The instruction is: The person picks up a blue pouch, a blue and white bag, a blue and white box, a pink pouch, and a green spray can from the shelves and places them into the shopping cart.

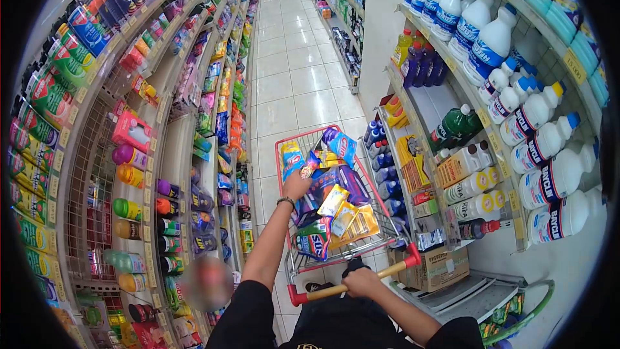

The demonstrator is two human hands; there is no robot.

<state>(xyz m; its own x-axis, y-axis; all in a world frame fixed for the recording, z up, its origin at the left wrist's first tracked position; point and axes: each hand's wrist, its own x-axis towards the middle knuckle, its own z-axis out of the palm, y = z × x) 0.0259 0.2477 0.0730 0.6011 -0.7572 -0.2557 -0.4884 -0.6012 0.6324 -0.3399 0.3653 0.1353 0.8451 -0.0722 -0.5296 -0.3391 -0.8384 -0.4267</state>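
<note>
A shopping cart (365, 167) with a red rim stands in front of me, filled with packaged goods. My left hand (298, 185) reaches into it, fingers closed on the end of a small colourful packet (311, 163). Beside that hand lie a yellow and blue pouch (292, 157) and, farther right, a purple and blue pack (340, 144). Large dark purple packs (345, 183) lie under and beside the small packet. Nearer me are yellow packets (355, 223) and a green SOS pouch (314, 239). My right hand (361, 282) grips the cart's yellow handle (327, 292).
Shelves of bottles and pouches (201, 201) line the left side. White bleach bottles (549, 174) fill the right shelves, with a cardboard box (444, 270) below. A tiled aisle (290, 58) runs ahead between shelves. A green-rimmed rack (541, 310) stands at the lower right.
</note>
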